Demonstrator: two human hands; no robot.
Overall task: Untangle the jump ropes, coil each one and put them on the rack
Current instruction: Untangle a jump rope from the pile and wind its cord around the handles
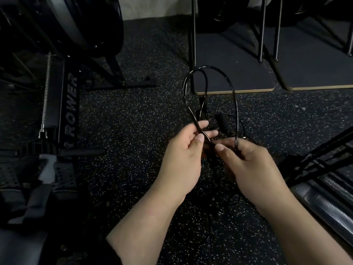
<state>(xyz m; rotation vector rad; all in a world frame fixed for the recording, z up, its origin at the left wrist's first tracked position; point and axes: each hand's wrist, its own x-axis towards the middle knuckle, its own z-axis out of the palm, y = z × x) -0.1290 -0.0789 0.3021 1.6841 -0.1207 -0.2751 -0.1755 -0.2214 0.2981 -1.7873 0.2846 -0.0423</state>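
Looping up from both hands' fingers [205, 124]: jump rope [232, 87]

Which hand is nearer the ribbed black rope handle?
Left. The left hand has fingertips just beside the ribbed black rope handle; the right hand sits lower, below it.

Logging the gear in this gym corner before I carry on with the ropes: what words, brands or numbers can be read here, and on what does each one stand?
"ROWER": white capitals running lengthwise along the black metal rail of the rowing machine at left; a further letter below it is cut off and unreadable.
No other text is legible; nothing readable shows on the glossy black jump rope, the dark speckled rubber floor or the grey stand bases.
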